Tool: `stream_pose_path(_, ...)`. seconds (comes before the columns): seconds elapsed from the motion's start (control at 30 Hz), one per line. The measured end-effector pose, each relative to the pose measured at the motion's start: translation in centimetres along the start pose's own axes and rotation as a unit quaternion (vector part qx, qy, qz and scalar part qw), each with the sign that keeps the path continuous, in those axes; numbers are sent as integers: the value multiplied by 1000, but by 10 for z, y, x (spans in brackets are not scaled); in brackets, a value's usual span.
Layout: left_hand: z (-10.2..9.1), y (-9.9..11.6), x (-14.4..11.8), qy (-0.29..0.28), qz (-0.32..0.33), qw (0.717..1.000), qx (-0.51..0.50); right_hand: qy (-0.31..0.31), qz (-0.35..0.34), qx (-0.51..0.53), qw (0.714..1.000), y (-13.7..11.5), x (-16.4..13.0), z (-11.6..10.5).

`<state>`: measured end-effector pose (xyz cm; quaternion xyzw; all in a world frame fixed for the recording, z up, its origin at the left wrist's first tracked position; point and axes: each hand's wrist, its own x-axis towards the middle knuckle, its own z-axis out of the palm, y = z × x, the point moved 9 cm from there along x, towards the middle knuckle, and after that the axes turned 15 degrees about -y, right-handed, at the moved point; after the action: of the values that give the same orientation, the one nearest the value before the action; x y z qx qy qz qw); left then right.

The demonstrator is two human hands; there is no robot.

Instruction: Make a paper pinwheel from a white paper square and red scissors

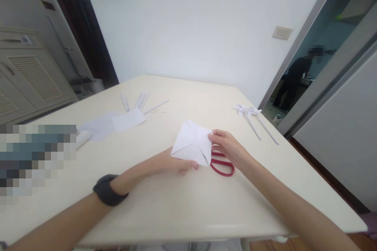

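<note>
A square of white paper [193, 141], with slits running in from its corners toward the middle, is held up above the table between both hands. My left hand [176, 162] supports it from below and the left, its thumb along the near edge and most fingers hidden under the sheet. At the right corner, my right hand [226, 143] pinches the paper between thumb and fingers. Scissors with red handles [223, 168] lie on the table just under the right hand; their blades are hidden by the paper.
Two paper pinwheels [247, 110] on white sticks lie at the right of the table [188, 208]. Paper sheets [128, 119], rolled paper sticks [141, 101] and small thin bits [159, 110] are at the back left. A person [297, 72] bends over beyond the doorway.
</note>
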<state>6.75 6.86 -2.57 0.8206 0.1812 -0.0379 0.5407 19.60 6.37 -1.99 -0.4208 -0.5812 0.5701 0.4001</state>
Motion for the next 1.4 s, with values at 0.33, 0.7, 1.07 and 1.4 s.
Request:
stream_pose_path(0.33,-43,-12,-21,-20,90,975,-200,-6,15,24,1000,11,-1,-1)
stream_pose_path(0.7,-9,-14,-2,19,4,983,-181,-73,48,-38,995,7,-3,21)
stream_pose_path(1.07,-2,-26,7,46,-24,987,-152,-87,44,-193,976,13,0,34)
stream_pose_path(1.4,1,-19,4,55,-10,993,-102,-52,5,-263,963,-4,-4,38)
